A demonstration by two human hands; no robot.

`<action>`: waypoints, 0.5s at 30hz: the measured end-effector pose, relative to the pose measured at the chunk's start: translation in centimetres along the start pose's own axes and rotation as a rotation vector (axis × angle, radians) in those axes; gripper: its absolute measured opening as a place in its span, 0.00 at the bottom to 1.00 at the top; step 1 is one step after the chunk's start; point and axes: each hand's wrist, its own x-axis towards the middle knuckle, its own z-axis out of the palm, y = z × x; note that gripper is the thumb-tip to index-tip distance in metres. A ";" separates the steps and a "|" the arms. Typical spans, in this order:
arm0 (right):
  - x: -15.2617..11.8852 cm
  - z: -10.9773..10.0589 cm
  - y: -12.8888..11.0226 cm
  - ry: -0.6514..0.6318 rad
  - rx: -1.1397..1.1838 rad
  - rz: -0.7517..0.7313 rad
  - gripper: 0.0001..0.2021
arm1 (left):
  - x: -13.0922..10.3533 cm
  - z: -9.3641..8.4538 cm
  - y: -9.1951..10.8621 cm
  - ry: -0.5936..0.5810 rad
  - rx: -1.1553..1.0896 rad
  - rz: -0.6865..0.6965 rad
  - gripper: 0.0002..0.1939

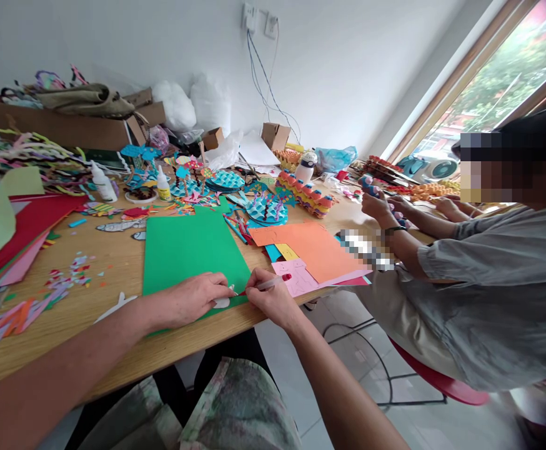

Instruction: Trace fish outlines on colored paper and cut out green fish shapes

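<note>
Green paper sheet (183, 250) at the front edge of the wooden table (118, 269), with a small white cut-out (222, 303) on its near part; fingers of the left hand (195, 299) bent and pressing down at the cut-out, cannot tell whether pinching it; close beside, right hand (267, 294) with fingers closed around a red-ended pen (273, 282), tip beside the cut-out, contact too small to tell; to the right, an orange sheet (329, 250) overlapping a pink sheet (296, 278) with drawn lines; to the left, coloured paper scraps (67, 275); farther back, a white bottle (103, 183); at far right, a seated co-worker (483, 262) in grey.
</note>
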 end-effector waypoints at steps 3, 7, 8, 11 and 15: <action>0.0 0.0 0.1 0.006 0.001 -0.007 0.05 | 0.1 -0.3 0.3 -0.038 0.007 -0.029 0.22; -0.1 0.1 0.4 0.014 -0.002 -0.015 0.05 | 0.2 -0.3 0.5 -0.063 0.019 -0.046 0.21; -0.1 0.1 0.4 0.012 0.000 -0.015 0.05 | 0.2 -0.3 0.4 -0.060 0.020 -0.043 0.21; -0.1 0.1 0.4 0.009 0.009 -0.010 0.05 | 0.2 -0.2 0.3 -0.049 0.021 -0.036 0.21; -0.1 0.1 0.4 0.020 0.007 -0.012 0.05 | 0.2 -0.1 0.2 -0.039 0.022 -0.027 0.21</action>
